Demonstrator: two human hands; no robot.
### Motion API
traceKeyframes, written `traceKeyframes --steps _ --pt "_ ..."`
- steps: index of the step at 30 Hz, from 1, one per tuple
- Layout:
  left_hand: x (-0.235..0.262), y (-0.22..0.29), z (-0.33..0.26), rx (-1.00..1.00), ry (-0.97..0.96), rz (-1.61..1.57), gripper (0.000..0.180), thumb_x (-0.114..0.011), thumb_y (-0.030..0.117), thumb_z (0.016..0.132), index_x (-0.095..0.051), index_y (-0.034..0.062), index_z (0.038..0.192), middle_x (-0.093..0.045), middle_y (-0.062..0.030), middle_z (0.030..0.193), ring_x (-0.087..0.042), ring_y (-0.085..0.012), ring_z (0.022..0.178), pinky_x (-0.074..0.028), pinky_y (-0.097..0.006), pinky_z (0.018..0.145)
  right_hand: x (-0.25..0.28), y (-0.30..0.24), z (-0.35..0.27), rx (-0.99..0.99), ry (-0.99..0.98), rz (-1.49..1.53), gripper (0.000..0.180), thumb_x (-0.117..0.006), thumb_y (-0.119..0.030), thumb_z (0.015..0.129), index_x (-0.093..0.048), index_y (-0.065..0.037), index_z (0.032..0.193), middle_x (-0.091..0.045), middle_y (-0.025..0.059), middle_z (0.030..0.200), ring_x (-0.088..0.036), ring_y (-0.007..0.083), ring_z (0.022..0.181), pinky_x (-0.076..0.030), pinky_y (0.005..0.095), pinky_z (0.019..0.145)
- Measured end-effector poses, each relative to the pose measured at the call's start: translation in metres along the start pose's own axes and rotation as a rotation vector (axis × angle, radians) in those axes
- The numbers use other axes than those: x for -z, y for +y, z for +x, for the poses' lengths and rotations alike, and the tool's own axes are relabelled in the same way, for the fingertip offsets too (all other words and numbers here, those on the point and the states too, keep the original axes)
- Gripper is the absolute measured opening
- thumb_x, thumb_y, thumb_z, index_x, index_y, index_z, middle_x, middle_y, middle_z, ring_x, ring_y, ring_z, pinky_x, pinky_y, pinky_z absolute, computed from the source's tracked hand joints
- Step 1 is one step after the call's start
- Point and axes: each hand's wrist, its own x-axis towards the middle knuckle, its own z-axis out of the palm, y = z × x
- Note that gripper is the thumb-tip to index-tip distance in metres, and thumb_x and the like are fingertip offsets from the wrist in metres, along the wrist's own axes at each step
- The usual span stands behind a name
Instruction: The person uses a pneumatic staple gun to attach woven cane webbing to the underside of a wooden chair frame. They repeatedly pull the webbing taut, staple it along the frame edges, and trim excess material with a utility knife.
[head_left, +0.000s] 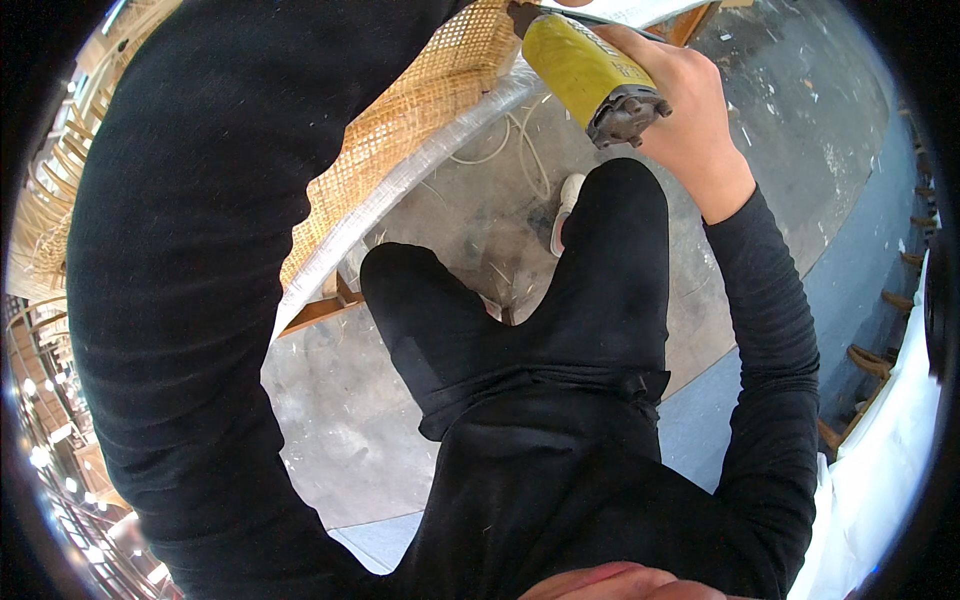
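Observation:
At the upper edge my right hand [680, 85] is closed around a yellow staple gun [575, 65]. Its dark end cap with bolt heads faces me, and its nose is hidden beyond the top edge. Only a sliver of skin, likely my left hand [574, 3], shows at the very top, so its fingers cannot be read. My left arm reaches up across the left side and covers part of a woven cane sheet [410, 125]. Along the cane's near edge runs a strip of clear plastic film [400, 172].
Wooden frame parts [318, 313] show under the cane. A pale hose [535, 165] loops on the grey concrete floor [340, 430], which has scattered scraps. Curved wooden pieces [868, 362] and white sheeting [880, 480] stand at the right, bundled cane strips [65, 190] at the left.

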Motion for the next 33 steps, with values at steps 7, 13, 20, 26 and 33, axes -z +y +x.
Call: traceKeyframes --steps 7,13,20,26,33 --pt "-0.009 -0.001 0.006 0.002 0.061 0.004 0.038 -0.071 0.017 0.077 -0.079 0.0046 0.113 -0.075 -0.0168 0.118 -0.064 -0.0258 0.126 -0.007 -0.051 0.13 0.0 0.0 0.002 0.018 -0.006 0.025 0.059 -0.084 -0.016 0.068 -0.07 -0.006 0.124 -0.075 0.019 0.096 -0.074 0.034 0.087 -0.057 0.037 0.078" --pt "-0.011 0.0 0.007 -0.004 0.084 0.005 0.041 -0.072 0.017 0.076 -0.079 0.0049 0.114 -0.075 -0.0171 0.119 -0.063 -0.0263 0.127 -0.007 -0.052 0.13 0.002 -0.001 -0.004 -0.033 -0.076 -0.105 0.064 -0.083 -0.008 0.064 -0.07 -0.009 0.127 -0.075 0.0195 0.101 -0.073 0.0358 0.091 -0.056 0.0396 0.083" --pt "0.003 0.006 -0.003 0.046 0.02 0.102 0.037 -0.076 0.018 0.075 -0.08 0.0054 0.11 -0.075 -0.0171 0.116 -0.065 -0.0275 0.123 -0.01 -0.051 0.129 0.005 -0.02 0.009 -0.213 -0.175 -0.154 0.074 -0.079 -0.003 0.058 -0.068 -0.011 0.131 -0.074 0.0198 0.1 -0.069 0.0399 0.094 -0.055 0.0441 0.083" --pt "-0.009 0.004 -0.023 0.079 0.192 -0.125 0.029 -0.074 0.015 0.074 -0.082 0.0039 0.1 -0.075 -0.0207 0.111 -0.068 -0.0318 0.115 -0.022 -0.041 0.127 0.004 -0.013 0.002 -0.087 -0.058 -0.123 0.06 -0.082 -0.017 0.065 -0.069 -0.017 0.124 -0.074 0.0126 0.086 -0.073 0.0328 0.084 -0.057 0.0452 0.074" --pt "-0.011 -0.004 -0.015 0.015 0.204 -0.145 0.029 -0.07 0.012 0.075 -0.082 0.0021 0.099 -0.074 -0.0234 0.109 -0.068 -0.0323 0.114 -0.018 -0.041 0.128 0.004 -0.013 0.001 -0.084 -0.058 -0.068 0.058 -0.08 -0.014 0.066 -0.069 -0.012 0.124 -0.074 0.0167 0.091 -0.072 0.0352 0.087 -0.056 0.0435 0.078"
